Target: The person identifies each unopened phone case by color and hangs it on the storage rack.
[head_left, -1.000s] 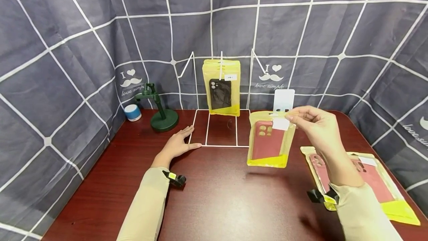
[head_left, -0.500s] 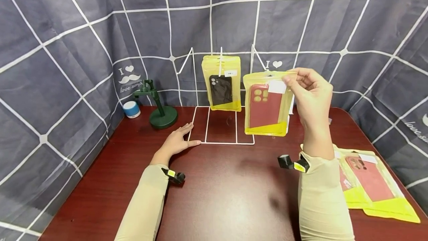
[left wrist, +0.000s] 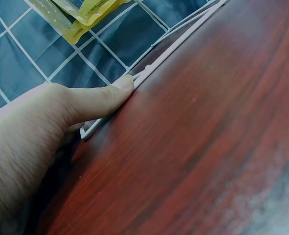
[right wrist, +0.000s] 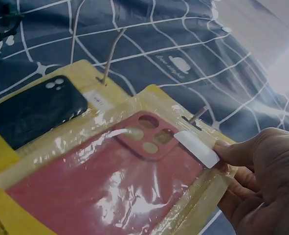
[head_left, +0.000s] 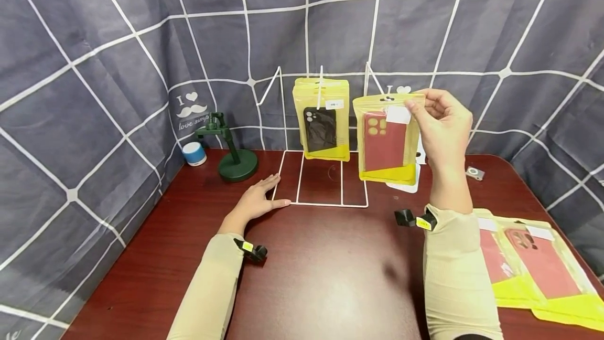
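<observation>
My right hand [head_left: 443,125] pinches the top right corner of a clear and yellow bag with a pink phone case [head_left: 384,143] inside. The bag hangs upright at the right prong [head_left: 376,78] of a white wire display rack [head_left: 330,204]. In the right wrist view, the prong's tip [right wrist: 199,114] shows at the bag's hanging slot. On the middle prong hang yellow bags, the front one with a black phone case [head_left: 322,130]. My left hand [head_left: 257,199] rests on the rack's front left corner, fingers extended; its thumb [left wrist: 102,102] lies along the front wire.
More bagged pink phone cases [head_left: 542,261] lie at the table's right edge. A green stand [head_left: 237,165] and a blue and white cylinder [head_left: 194,154] are at the back left. Behind the right hand lie a white card [head_left: 407,187] and a small silver object [head_left: 474,173].
My right hand has raised the bagged pink phone case from above the table up to the right prong. A white card standing behind it now lies flat. The left hand stays on the rack.
</observation>
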Motion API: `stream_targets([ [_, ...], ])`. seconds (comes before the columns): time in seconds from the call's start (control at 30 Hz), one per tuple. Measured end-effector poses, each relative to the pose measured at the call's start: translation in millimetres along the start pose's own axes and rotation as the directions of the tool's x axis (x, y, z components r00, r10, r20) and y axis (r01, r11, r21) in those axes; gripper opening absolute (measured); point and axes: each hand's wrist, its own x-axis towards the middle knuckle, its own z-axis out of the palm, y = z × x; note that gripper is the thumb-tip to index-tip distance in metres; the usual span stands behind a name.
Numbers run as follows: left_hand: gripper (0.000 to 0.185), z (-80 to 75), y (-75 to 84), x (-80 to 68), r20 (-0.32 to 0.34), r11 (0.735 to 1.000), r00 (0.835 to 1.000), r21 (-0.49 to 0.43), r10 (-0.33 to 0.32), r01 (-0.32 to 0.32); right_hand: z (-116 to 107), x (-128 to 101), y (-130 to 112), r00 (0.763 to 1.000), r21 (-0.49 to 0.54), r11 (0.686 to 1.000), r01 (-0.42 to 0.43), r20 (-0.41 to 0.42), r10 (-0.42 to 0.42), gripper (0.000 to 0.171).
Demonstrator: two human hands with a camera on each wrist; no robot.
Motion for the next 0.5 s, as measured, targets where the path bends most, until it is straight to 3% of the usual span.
stream_targets([
  [0.17, 0.101, -0.6, -0.5, 0.5, -0.015, 1.000, 1.000, 0.007, -0.003, 0.004, 5, 10, 16, 1.000, -0.087, 0.996, 0.013, 0.015, -0.012, 0.021],
  [0.5, 0.099, 1.9, 0.1, 0.1, -0.012, 1.000, 1.000, 0.004, -0.007, 0.007, 16, 25, 41, 0.999, -0.075, 0.997, -0.012, -0.036, 0.009, 0.018],
])
